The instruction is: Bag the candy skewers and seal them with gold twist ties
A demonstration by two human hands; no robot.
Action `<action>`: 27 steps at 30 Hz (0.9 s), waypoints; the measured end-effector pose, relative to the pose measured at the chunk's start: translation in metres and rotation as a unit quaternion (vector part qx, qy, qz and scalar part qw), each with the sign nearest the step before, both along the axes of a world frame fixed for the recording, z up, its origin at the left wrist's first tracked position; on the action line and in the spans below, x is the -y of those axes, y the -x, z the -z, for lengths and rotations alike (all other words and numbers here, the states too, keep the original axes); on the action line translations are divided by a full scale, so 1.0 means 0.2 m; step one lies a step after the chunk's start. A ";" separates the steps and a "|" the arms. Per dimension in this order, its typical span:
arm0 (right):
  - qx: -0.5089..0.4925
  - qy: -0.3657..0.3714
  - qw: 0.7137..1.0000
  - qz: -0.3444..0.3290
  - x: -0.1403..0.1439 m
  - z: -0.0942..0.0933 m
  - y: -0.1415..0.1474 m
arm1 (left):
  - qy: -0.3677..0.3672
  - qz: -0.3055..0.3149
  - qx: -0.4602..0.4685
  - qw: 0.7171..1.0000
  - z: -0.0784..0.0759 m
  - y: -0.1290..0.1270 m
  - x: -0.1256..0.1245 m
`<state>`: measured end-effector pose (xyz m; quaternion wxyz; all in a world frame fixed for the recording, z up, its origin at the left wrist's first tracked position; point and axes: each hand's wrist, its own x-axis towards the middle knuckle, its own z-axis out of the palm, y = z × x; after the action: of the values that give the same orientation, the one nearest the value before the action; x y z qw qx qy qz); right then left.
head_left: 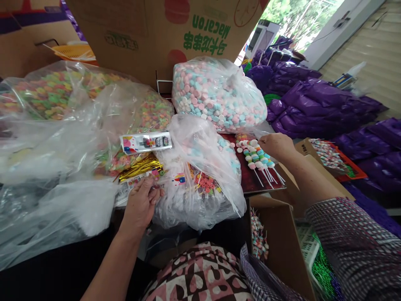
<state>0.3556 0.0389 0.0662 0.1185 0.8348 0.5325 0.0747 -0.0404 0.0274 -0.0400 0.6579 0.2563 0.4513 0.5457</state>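
Item: candy skewers [258, 161], laid in a row on the dark red board [250, 184], directly under my right hand [277, 145], whose fingers curl down onto their top ends. My left hand [142, 205], fingers bent, touches printed sleeves [138, 184] beside gold twist ties [139, 167].

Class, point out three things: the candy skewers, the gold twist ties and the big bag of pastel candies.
candy skewers [257, 156], head view, on the candies
gold twist ties [140, 167], head view, middle of the bundle
bag of pastel candies [216, 94], head view, front of the bag
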 end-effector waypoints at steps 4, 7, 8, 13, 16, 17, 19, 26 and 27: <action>-0.005 0.007 1.000 -0.005 -0.02 0.01 -0.01 | -0.005 0.000 0.002 1.000 0.00 0.00 0.00; -0.005 0.007 1.000 -0.008 -0.03 0.02 -0.01 | -0.005 -0.001 0.001 1.000 0.00 0.00 0.00; -0.005 0.007 1.000 -0.008 -0.04 0.02 -0.02 | -0.005 -0.001 0.000 1.000 0.00 0.00 0.00; -0.003 0.011 1.000 -0.011 -0.06 0.00 -0.04 | -0.001 0.000 -0.003 1.000 0.00 0.00 0.00; 0.000 0.021 1.000 -0.005 -0.09 -0.01 -0.06 | -0.004 0.001 -0.009 1.000 0.00 0.00 0.00; 0.000 0.023 1.000 -0.003 -0.10 -0.01 -0.07 | -0.008 0.002 -0.011 1.000 0.00 0.00 0.00; 0.002 0.026 1.000 0.001 -0.11 -0.01 -0.08 | -0.013 0.005 -0.013 1.000 0.00 -0.01 0.00; -0.007 0.038 0.999 -0.009 -0.15 -0.01 -0.08 | -0.001 0.004 0.000 1.000 0.02 0.00 0.00; -0.010 0.038 0.999 -0.011 -0.17 -0.02 -0.08 | -0.002 0.005 -0.001 1.000 0.02 0.00 0.00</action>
<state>0.3723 0.0721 0.0698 0.1435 0.8244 0.5454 0.0471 -0.0403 0.0283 -0.0441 0.6600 0.2604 0.4497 0.5425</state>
